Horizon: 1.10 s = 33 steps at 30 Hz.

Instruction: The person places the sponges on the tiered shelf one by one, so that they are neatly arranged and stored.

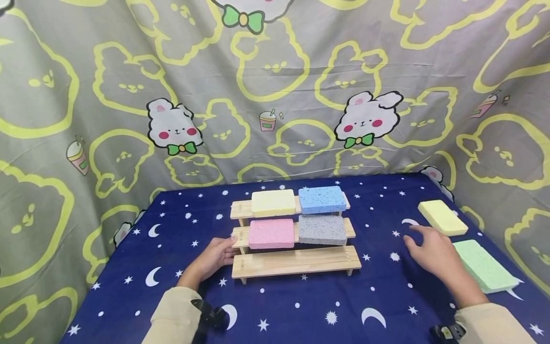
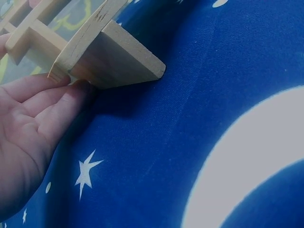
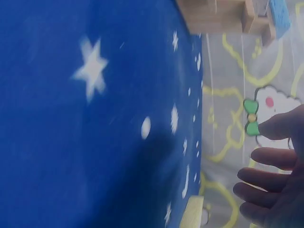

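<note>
A three-step wooden rack (image 1: 296, 263) stands mid-table. My left hand (image 1: 216, 260) grips its left end, thumb at the middle step and fingers against the step ends; the left wrist view shows those fingers (image 2: 61, 107) beside a wooden leg (image 2: 130, 57). On the top step lie a pale yellow sponge (image 1: 273, 203) and a blue sponge (image 1: 322, 199). The middle step carries a pink sponge (image 1: 271, 233) and a grey sponge (image 1: 322, 230). Holding nothing, my right hand (image 1: 434, 251) hovers over the table's right side, fingers spread in the right wrist view.
Right of the rack lie another yellow sponge (image 1: 442, 218) and a green sponge (image 1: 487, 266), the latter partly behind my right forearm. A dark blue cloth (image 1: 313, 306) with moons and stars covers the table. Behind it hangs a patterned curtain (image 1: 275, 157).
</note>
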### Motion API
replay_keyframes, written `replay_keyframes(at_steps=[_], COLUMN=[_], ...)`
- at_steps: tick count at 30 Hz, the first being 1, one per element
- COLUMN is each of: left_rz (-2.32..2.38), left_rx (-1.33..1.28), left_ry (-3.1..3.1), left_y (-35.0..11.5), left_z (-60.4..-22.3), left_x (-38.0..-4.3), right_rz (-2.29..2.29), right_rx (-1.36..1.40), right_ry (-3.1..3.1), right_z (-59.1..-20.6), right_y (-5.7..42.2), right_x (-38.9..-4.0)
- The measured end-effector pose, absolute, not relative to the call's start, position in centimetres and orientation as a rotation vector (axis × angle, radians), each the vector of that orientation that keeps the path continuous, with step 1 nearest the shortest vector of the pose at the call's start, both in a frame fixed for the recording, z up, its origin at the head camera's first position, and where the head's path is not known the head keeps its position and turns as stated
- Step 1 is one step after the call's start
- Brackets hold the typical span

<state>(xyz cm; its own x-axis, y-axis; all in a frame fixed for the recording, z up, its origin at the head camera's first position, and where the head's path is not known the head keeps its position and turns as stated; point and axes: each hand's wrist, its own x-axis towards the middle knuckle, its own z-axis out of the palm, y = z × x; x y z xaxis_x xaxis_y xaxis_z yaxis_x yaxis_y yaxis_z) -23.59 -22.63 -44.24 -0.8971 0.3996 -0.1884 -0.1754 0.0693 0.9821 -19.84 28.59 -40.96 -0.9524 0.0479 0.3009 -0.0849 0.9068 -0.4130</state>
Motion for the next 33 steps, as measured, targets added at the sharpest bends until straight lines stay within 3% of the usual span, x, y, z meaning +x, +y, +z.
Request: replay_keyframes(at_steps=[17, 33], left_rz=[1.857, 1.865], left_rx=[0.202, 0.209], left_ry=[1.972, 1.971], left_y=[-22.6, -22.6], left_z=[-44.2, -44.3], left_x=[-23.6, -23.5], right_rz=[0.548, 0.493], right_rx=[-0.231, -0.381], right_ry=[-2.939, -2.983], right_z=[-42.9, -43.8], right_y=[36.1, 38.3], right_x=[-17.9, -17.2])
